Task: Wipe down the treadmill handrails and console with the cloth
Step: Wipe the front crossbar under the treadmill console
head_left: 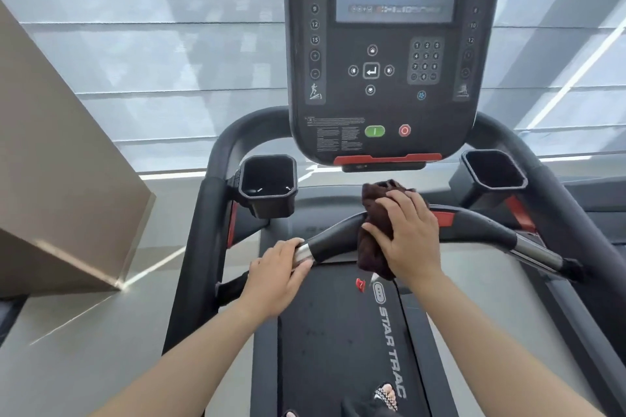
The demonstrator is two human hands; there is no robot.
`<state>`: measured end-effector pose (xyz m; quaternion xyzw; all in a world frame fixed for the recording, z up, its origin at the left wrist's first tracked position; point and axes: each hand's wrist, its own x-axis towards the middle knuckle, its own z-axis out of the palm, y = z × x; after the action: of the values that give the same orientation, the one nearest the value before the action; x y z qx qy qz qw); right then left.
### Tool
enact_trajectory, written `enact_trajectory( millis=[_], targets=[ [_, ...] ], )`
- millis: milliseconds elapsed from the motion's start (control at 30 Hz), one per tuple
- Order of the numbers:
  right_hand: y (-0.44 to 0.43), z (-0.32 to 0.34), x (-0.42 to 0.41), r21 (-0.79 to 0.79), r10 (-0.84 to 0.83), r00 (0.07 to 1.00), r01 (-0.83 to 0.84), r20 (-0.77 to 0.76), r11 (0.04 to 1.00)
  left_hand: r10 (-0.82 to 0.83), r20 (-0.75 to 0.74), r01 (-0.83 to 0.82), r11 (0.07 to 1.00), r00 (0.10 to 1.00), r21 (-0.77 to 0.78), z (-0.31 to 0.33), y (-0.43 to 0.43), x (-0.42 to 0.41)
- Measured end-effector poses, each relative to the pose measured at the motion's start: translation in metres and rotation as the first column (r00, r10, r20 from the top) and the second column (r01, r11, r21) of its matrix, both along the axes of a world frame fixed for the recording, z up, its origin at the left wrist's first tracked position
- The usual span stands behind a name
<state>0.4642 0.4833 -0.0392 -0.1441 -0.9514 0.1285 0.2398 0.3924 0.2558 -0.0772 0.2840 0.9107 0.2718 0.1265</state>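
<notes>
Cloth [376,230], dark brown and bunched, was draped over the middle of the curved front handrail [338,242], pinned there by the right hand [411,234], whose fingers were spread and pressing it down around the bar. At about eight o'clock from the cloth, the left hand [277,272] was closed around the handrail's silver sensor section, steadying it. The console [379,54] stood at twelve o'clock, above the cloth and apart from it.

To wipe well here, the right hand would likely need to wrap the cloth fully round the bar, underside included, and slide it with firm, even pressure toward each end. The left hand would probably have to shift so the silver section it covered got wiped too.
</notes>
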Motion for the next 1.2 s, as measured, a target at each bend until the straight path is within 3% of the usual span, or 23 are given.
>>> enact_trajectory(
  millis=[133, 300, 433, 533, 767, 900, 1000, 1100, 1200],
  targets=[
    [-0.004, 0.011, -0.012, -0.018, -0.057, 0.998, 0.058, 0.036, 0.998, -0.029, 0.028, 0.026, 0.994, 0.999, 0.103, 0.015, 0.027, -0.003],
    [0.019, 0.004, 0.019, 0.040, 0.079, 0.994, -0.082, 0.078, 0.996, -0.058, -0.014, 0.059, 0.981, 0.998, 0.185, 0.034, 0.077, -0.002],
    [0.056, 0.010, 0.021, -0.041, -0.037, 0.997, 0.040, 0.062, 0.998, -0.033, -0.015, 0.035, 0.978, 0.999, 0.208, 0.042, 0.109, 0.002],
    [0.067, 0.018, 0.007, -0.087, -0.090, 0.994, 0.095, 0.064, 0.992, 0.046, -0.031, -0.040, 0.985, 0.998, 0.168, 0.044, 0.128, 0.007],
    [0.088, -0.001, 0.035, 0.013, 0.109, 0.994, -0.109, 0.022, 0.994, 0.076, -0.207, -0.071, 0.997, 0.975, 0.031, 0.034, 0.130, 0.015],
    [0.102, 0.004, 0.038, -0.043, 0.056, 0.998, -0.055, 0.021, 0.998, 0.111, -0.184, -0.113, 0.994, 0.977, -0.003, 0.035, 0.141, 0.010],
    [0.109, 0.021, 0.011, -0.120, -0.001, 0.989, 0.019, 0.151, 0.993, 0.112, -0.133, -0.121, 0.991, 0.985, -0.060, 0.039, 0.150, 0.005],
    [0.115, 0.024, 0.007, -0.139, 0.086, 0.975, -0.058, 0.206, 0.989, 0.087, -0.120, -0.098, 0.991, 0.989, -0.089, 0.044, 0.159, 0.004],
    [0.122, 0.017, 0.029, -0.136, 0.165, 0.981, -0.151, 0.104, 0.979, 0.048, -0.152, -0.065, 0.993, 0.987, -0.103, 0.046, 0.168, 0.006]
  ],
)
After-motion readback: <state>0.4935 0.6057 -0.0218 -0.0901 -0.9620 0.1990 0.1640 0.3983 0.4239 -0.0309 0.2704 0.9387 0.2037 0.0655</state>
